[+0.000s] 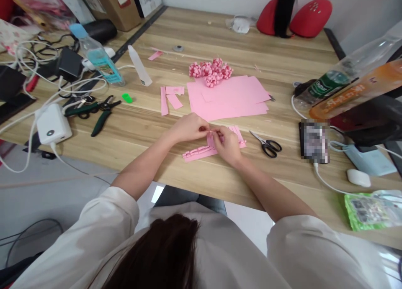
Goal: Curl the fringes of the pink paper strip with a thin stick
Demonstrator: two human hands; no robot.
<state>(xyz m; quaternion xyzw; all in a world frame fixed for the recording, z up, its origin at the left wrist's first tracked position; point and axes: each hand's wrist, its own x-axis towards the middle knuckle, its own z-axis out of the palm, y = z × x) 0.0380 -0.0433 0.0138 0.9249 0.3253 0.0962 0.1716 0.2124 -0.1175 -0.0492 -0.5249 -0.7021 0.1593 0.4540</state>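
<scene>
My left hand (194, 127) and my right hand (227, 146) meet above the table's front part, fingertips pinched close together. Between them runs a thin pink strip (211, 132), mostly covered by the fingers. Under and beside my right hand lie pink paper pieces; one long piece (201, 152) carries rows of small rolled pink bits. Just beyond my hands is a stack of pink paper sheets (226, 103). A bumpy cluster of pink and red bits (212, 71) rests on its far edge. To the right lie scissors (266, 145) with black handles, slightly spread.
Cut pink strips (171, 98), a green cap (127, 98), a white squeeze bottle (140, 66) and green-handled pliers (102, 115) lie left. Cables surround a white power bank (53, 124). Bottles (333, 82), a phone (314, 141) and an earbud case (358, 177) occupy the right.
</scene>
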